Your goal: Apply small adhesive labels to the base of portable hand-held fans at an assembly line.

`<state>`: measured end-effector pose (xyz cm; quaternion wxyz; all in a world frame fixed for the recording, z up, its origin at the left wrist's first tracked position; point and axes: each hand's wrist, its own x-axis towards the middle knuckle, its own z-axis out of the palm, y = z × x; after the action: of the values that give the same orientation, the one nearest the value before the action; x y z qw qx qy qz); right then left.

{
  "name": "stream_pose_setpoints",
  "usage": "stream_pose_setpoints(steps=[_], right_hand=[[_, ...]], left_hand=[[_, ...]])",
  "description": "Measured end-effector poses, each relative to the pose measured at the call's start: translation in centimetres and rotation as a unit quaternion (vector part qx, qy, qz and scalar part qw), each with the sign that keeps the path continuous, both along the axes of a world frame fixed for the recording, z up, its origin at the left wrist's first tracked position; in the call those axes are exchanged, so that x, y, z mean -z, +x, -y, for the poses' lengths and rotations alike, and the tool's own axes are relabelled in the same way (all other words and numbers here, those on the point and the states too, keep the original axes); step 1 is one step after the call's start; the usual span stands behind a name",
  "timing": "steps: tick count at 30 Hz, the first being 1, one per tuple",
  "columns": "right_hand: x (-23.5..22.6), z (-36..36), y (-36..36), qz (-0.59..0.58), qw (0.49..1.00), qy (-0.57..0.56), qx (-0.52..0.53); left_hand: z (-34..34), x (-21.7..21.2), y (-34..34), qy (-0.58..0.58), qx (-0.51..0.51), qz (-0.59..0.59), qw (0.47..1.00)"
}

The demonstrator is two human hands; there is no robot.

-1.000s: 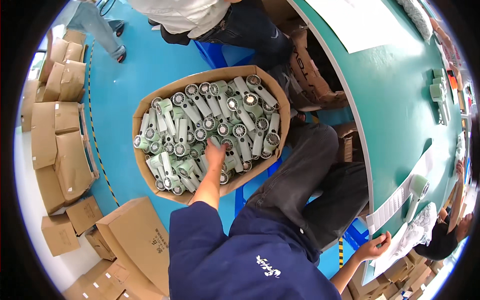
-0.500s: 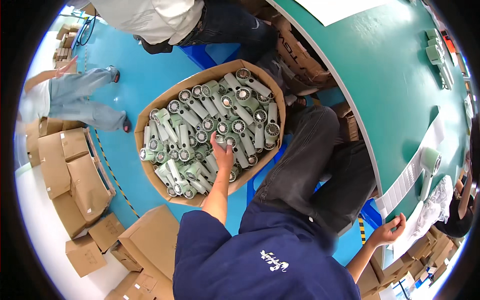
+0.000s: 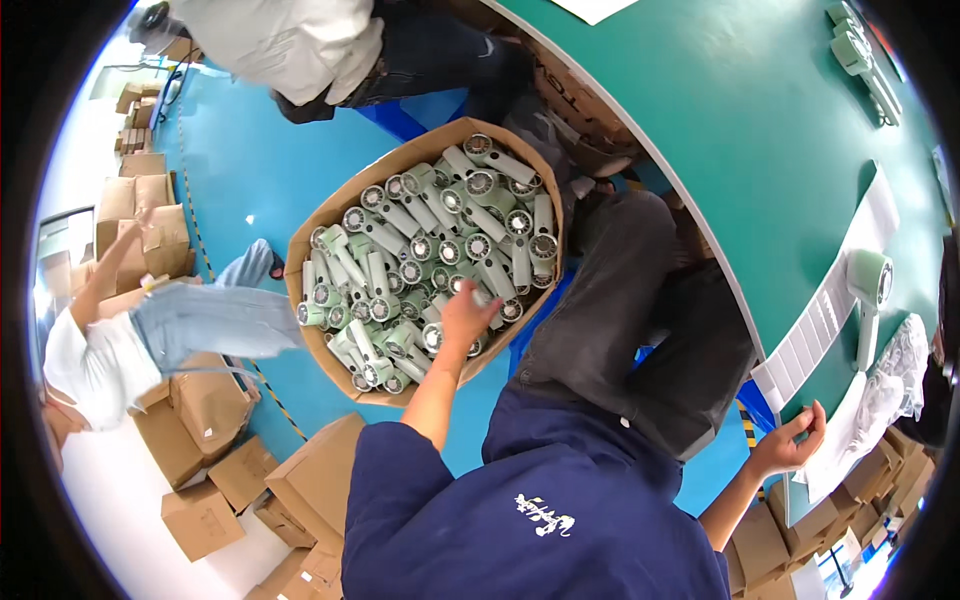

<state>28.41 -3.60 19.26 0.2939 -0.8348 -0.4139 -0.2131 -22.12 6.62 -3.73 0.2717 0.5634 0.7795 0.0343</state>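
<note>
My left hand reaches into a cardboard box of pale green handheld fans. Its thumb and fingers are spread over the fans near the box's near side; whether they touch one is hard to make out. At the edge of the green table, my right hand is half curled, fingers apart, with nothing in it. Beyond it a strip of white labels lies on the table. A single green fan rests beside the strip, next to clear plastic bags.
More green fans lie at the table's far right. A seated person in a white top is beyond the box. Another person in light jeans is at the left, near stacked cartons. Cartons also stand at the lower right.
My left hand has shifted right and slightly nearer within the box, its fingers spreading. My right hand stays by the table edge. The person at the left has come nearer.
</note>
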Motion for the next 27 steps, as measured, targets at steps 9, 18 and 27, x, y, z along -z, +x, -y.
stream_pose_setpoints(steps=[9,18,27], right_hand=[[0.7,-0.6,1.1,0.006,1.0,0.016,-0.02],[0.3,-0.4,-0.1,-0.035,0.999,0.016,0.005],[0.2,0.0,-0.7,-0.065,0.994,0.081,-0.034]], left_hand=[[-1.6,8.9,-0.5,0.035,0.516,-0.212,0.829],[-4.6,9.5,-1.8,0.085,0.588,-0.208,0.777],[-7.0,-1.9,0.4,0.201,0.187,0.125,0.953]])
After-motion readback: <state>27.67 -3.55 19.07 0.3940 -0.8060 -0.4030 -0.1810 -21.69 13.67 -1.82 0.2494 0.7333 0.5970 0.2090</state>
